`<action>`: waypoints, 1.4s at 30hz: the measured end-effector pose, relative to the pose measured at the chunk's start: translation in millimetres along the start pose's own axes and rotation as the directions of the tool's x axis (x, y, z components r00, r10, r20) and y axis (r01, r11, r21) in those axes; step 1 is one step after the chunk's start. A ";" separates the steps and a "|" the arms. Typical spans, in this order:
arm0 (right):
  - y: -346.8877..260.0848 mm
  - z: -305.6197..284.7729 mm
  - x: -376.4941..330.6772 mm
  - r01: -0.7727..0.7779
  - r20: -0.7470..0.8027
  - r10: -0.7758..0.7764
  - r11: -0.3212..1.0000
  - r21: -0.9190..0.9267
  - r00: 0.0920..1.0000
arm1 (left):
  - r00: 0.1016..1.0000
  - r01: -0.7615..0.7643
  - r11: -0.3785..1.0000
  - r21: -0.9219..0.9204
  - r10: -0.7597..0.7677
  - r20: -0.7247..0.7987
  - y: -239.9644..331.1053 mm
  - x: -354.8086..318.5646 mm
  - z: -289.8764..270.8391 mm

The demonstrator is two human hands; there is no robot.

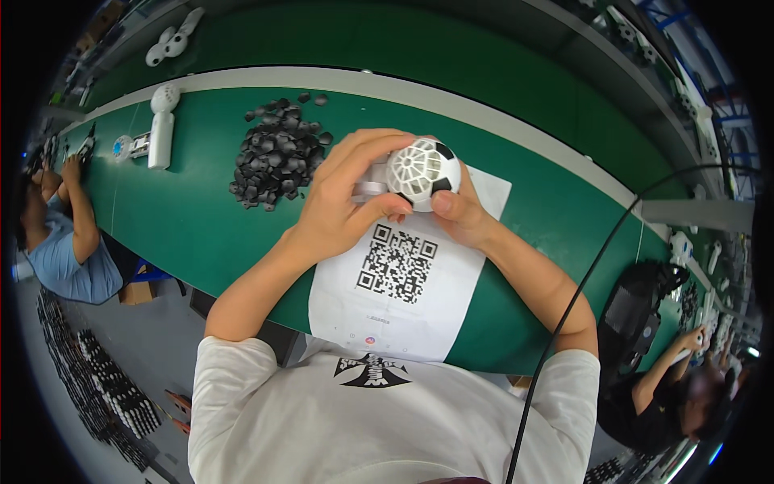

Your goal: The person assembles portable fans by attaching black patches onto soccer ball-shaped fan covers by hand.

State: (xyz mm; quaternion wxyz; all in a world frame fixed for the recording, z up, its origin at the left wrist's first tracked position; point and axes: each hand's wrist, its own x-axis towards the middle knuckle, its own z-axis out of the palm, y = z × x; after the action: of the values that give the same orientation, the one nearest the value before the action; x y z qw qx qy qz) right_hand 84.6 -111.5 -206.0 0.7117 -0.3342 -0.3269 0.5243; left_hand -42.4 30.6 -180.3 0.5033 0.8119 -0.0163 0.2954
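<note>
Both my hands hold a white football-patterned handheld fan (421,173) above the bench, its round head turned up. Open grille slots cover its left part, and black patches sit on its right and lower sides. My left hand (339,194) wraps it from the left, with the fingers over the top and the thumb at the lower edge. From the right, my right hand (468,214) grips it, thumb pressed at a black patch near the bottom; its other fingers are mostly hidden behind the ball. A pale part of the fan shows between my left thumb and fingers.
Left of my hands lies a heap of small black pieces (278,153). Under them is a white sheet (459,298) with a printed square code. Another white fan (161,137) lies farther left on the green bench (210,210). A black cable (592,278) crosses at right. People work at both sides.
</note>
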 end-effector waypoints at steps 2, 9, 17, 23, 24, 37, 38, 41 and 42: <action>3.7 -5.2 -1.9 -0.001 -0.055 -0.002 0.998 -0.055 0.998 | 1.000 0.018 0.999 -0.049 -0.016 0.025 -3.4 4.8 -3.8; 4.1 0.0 -7.4 0.060 -0.129 -0.071 0.994 -0.090 0.989 | 0.990 -0.134 0.960 0.247 0.120 0.072 -6.3 -0.2 -3.9; -9.6 18.6 10.6 0.217 -0.159 -0.320 0.862 -0.459 0.934 | 0.993 -0.120 0.988 0.095 0.122 -0.009 -23.1 -8.6 -8.8; -73.0 -40.3 8.0 0.257 -0.062 -0.601 0.430 -0.865 0.797 | 0.966 -0.253 0.861 0.441 0.246 0.074 -9.0 10.0 -12.9; -79.2 -55.2 6.1 0.218 -0.108 -0.689 0.369 -0.904 0.717 | 0.971 -0.238 0.857 0.457 0.228 0.079 -9.2 8.6 -11.7; -106.0 -157.8 -23.6 -0.499 -0.496 -0.632 0.194 -0.845 0.595 | 0.644 -0.478 0.777 0.410 -0.008 0.765 3.8 -6.4 17.6; -108.3 -162.1 -25.4 -0.494 -0.508 -0.623 0.217 -0.842 0.594 | 0.646 -0.466 0.772 0.433 -0.037 0.762 0.5 -4.2 17.3; -111.7 -170.3 -27.6 -0.469 -0.517 -0.610 0.256 -0.846 0.600 | 0.654 -0.451 0.776 0.442 -0.050 0.755 -0.1 -1.5 15.5; -112.5 -171.1 -28.1 -0.478 -0.526 -0.608 0.258 -0.839 0.595 | 0.651 -0.456 0.770 0.445 -0.052 0.757 -2.3 -0.5 14.0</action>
State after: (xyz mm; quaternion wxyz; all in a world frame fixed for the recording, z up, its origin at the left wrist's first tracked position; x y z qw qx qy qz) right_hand 276.9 -186.9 -213.5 0.4356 -0.8692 -0.2305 -0.0397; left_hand -35.6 20.1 -186.9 0.1293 0.9673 -0.2181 -0.0089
